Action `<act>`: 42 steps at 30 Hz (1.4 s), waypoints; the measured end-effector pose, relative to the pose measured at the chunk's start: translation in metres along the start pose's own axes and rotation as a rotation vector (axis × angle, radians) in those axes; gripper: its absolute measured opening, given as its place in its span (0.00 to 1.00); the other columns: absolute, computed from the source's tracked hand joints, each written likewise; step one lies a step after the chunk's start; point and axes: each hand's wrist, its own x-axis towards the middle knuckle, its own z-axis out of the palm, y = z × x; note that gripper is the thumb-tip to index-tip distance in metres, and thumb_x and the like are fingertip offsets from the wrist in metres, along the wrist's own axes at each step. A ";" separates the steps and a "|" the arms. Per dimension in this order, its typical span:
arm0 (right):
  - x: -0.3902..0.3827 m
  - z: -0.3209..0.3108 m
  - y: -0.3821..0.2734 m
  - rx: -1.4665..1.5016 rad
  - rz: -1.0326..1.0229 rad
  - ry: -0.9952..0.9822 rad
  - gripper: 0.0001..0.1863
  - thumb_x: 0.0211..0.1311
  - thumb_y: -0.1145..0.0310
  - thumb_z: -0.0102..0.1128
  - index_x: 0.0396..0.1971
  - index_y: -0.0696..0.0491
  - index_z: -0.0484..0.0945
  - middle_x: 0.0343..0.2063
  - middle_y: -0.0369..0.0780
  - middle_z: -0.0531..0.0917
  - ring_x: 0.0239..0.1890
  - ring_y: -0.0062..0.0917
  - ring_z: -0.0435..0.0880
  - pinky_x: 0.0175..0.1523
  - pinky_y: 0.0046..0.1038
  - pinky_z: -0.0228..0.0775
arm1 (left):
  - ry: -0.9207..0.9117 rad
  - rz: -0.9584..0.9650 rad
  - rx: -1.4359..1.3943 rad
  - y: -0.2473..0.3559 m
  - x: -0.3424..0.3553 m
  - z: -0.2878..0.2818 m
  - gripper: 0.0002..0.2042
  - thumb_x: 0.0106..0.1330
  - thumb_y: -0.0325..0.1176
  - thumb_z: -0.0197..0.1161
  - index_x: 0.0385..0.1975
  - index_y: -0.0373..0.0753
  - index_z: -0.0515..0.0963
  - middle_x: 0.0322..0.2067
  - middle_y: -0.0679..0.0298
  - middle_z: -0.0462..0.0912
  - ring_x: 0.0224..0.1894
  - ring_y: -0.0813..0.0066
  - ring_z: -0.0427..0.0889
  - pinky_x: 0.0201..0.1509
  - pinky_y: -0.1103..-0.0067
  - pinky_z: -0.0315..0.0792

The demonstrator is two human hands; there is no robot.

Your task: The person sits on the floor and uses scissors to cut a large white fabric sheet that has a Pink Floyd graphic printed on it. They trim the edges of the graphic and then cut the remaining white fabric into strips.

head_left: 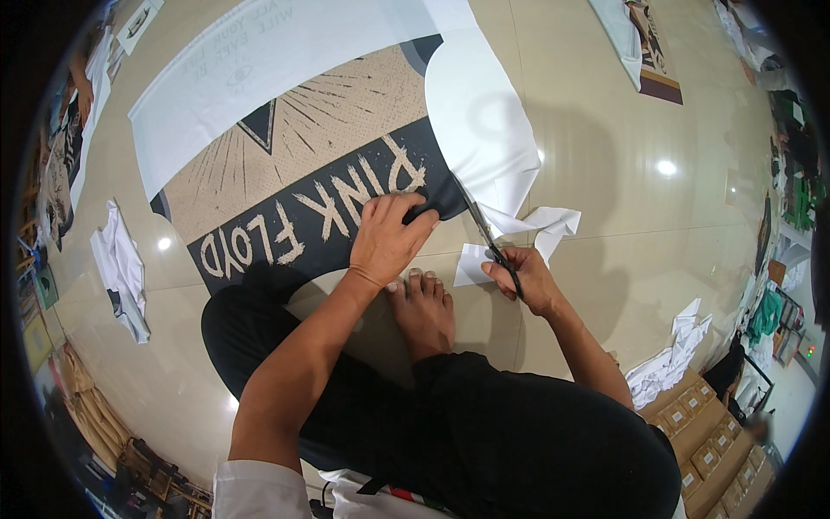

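A large printed cloth [346,95] in tan and black, with rays and big lettering, lies on the floor before me. Its white underside [471,99] shows along the far and right edges. My left hand [389,233] pinches a fold of the cloth's black band near its right end. In my right hand [529,277] is a pair of black-handled scissors [481,221], the blades pointing up and left against the cloth's edge beside the left hand. A narrow white cloth strip [558,227] hangs off that edge, next to the scissors.
My bare foot [424,316] rests just below the cloth. White scraps lie left [121,268] and right [670,355] on the tiled floor [588,173]. Another printed cloth [644,52] lies far right. Small boxes [705,441] stand lower right. Another person's hand [84,99] shows far left.
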 end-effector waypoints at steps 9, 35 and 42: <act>-0.004 0.001 0.002 0.002 -0.005 -0.001 0.22 0.63 0.52 0.79 0.24 0.54 0.80 0.15 0.31 0.75 0.16 0.15 0.71 0.22 0.22 0.59 | -0.004 -0.006 0.010 0.000 0.000 -0.001 0.10 0.69 0.37 0.71 0.48 0.52 0.84 0.53 0.69 0.80 0.58 0.65 0.79 0.63 0.66 0.69; 0.009 0.008 -0.008 -0.008 -0.010 -0.013 0.22 0.65 0.53 0.78 0.26 0.54 0.79 0.15 0.30 0.75 0.16 0.13 0.70 0.23 0.21 0.57 | -0.017 -0.023 0.002 -0.002 -0.002 0.000 0.09 0.70 0.37 0.70 0.48 0.53 0.85 0.54 0.68 0.80 0.60 0.64 0.79 0.63 0.66 0.69; 0.018 0.012 -0.014 -0.029 -0.011 0.010 0.23 0.64 0.50 0.77 0.24 0.53 0.78 0.13 0.30 0.74 0.15 0.13 0.70 0.22 0.21 0.57 | -0.017 -0.027 -0.023 -0.002 -0.002 -0.001 0.09 0.70 0.37 0.70 0.49 0.53 0.85 0.54 0.68 0.80 0.60 0.64 0.79 0.63 0.65 0.69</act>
